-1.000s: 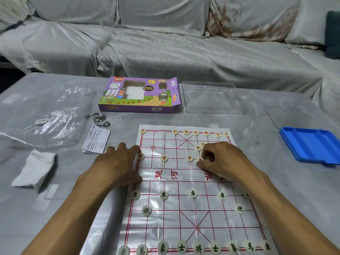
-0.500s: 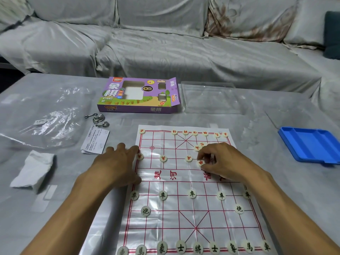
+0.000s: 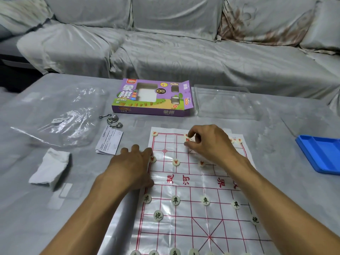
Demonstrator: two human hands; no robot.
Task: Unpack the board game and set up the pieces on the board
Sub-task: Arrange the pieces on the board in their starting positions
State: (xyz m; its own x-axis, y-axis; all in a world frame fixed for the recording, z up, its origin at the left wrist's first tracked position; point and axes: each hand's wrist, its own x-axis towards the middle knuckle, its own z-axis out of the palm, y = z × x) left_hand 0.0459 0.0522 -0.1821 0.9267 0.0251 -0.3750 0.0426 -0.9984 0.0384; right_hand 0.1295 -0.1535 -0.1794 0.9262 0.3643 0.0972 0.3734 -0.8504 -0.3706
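Observation:
A plastic xiangqi board sheet point(image 3: 185, 214) with red grid lines lies on the table in front of me. Black-lettered round pieces point(image 3: 175, 200) stand on its near half, red-lettered pieces point(image 3: 176, 162) on its far half. My right hand point(image 3: 207, 142) is over the far rows and pinches a red-lettered piece point(image 3: 187, 139) between thumb and fingers, just below the far row. My left hand point(image 3: 132, 166) lies flat on the board's left edge, fingers spread, pressing the sheet down.
The purple game box point(image 3: 152, 97) lies beyond the board, a clear plastic tray point(image 3: 223, 102) to its right. A blue tray point(image 3: 322, 153) sits at the right. Metal ring puzzles point(image 3: 111, 119), a leaflet point(image 3: 109, 140), a plastic bag point(image 3: 53, 116) and crumpled paper point(image 3: 50, 168) lie left.
My right hand has moved from the middle of the far half toward the far row, carrying a red-lettered piece. My left hand has stayed on the board's left edge.

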